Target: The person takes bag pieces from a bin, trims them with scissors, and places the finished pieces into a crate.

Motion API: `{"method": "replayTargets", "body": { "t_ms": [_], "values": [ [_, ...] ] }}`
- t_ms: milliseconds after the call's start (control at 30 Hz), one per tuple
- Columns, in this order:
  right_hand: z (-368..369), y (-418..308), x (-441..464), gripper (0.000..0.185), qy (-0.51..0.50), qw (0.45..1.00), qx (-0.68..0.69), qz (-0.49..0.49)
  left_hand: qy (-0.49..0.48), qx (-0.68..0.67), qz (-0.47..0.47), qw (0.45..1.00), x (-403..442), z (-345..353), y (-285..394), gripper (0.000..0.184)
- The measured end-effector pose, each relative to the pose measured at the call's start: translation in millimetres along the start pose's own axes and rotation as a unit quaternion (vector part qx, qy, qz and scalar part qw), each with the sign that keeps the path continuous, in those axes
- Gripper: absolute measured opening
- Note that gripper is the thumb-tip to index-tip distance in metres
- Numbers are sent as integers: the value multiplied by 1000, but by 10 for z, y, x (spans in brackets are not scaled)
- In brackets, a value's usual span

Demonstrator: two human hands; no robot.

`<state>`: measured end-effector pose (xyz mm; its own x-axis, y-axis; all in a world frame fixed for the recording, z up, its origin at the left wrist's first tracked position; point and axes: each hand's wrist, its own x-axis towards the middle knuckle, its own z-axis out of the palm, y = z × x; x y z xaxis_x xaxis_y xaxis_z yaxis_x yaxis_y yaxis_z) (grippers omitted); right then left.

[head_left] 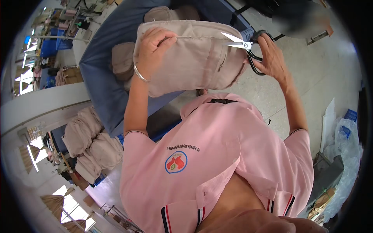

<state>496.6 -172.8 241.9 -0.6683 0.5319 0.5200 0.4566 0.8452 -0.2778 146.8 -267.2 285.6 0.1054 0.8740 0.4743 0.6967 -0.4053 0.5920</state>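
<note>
A beige fabric bag [186,58] with a long seam and a side zip lies in front of me over a blue fabric-lined bin [99,66]. My left hand [157,44], with a silver bangle at the wrist, rests on the upper left of the bag, thumb and forefinger pinched at its seam. My right hand [272,56] holds black-handled scissors [247,46], fingers in the handle loops. Their blades are spread and point left over the bag's right end. The right fingertips are close to the bag's edge.
More beige bags [122,60] lie in the blue bin. A pile of beige bags [91,141] stands at the left. Clear plastic wrapping [342,155] and a grey box [330,174] are at the right. A blurred round surface [301,19] is at the upper right.
</note>
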Motion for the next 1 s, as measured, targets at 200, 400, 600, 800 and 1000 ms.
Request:
{"method": "replayTargets", "body": {
  "t_ms": [200, 400, 600, 800, 1000],
  "values": [
    [-94, 53, 24, 57, -90, 994, 12, -57, -87, -14, 47, 995, 53, -114, 119, 6],
    [-284, -105, 145, 55, -107, 993, 23, -51, -112, -69, 46, 990, 73, -16, 154, 7],
    [-501, -20, 41, 53, -104, 989, -49, -88, -119, -105, 41, 986, 159, 135, 279, 7],
    [-572, 32, -84, 55, -132, 989, -39, -57, -135, -126, 41, 982, 175, 195, 349, 5],
    [-601, 2, -126, 52, -171, 985, -25, -27, -151, -125, 55, 979, 236, 257, 448, 5]
  ]
}}
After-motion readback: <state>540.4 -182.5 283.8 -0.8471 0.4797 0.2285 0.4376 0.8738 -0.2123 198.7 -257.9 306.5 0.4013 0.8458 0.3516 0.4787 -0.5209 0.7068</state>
